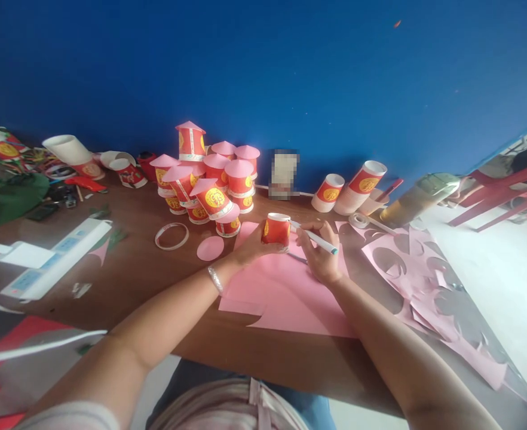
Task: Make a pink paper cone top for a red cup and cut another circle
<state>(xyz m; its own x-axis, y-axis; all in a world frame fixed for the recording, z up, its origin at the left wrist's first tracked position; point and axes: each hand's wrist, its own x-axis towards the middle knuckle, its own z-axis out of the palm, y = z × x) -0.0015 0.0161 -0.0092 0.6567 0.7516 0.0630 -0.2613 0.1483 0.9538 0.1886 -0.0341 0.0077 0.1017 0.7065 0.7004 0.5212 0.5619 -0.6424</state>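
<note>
My left hand (251, 246) is closed around a small red paper cup (276, 229) with a yellow emblem, holding it mouth-down on a pink paper sheet (285, 292). My right hand (319, 254) grips a white pen (313, 237) with a teal cap, its tip against the cup's base rim. The pink sheet lies on the brown wooden table (156, 275) in front of me. A silver bracelet sits on my left wrist.
A pile of red cups with pink paper cone lids (210, 179) stands behind. A cut pink circle (210, 248) and a tape ring (171, 236) lie left. Cut-out pink scraps (429, 280) lie right, stacked cups (351, 188) behind them. A white power strip (52, 257) rests far left.
</note>
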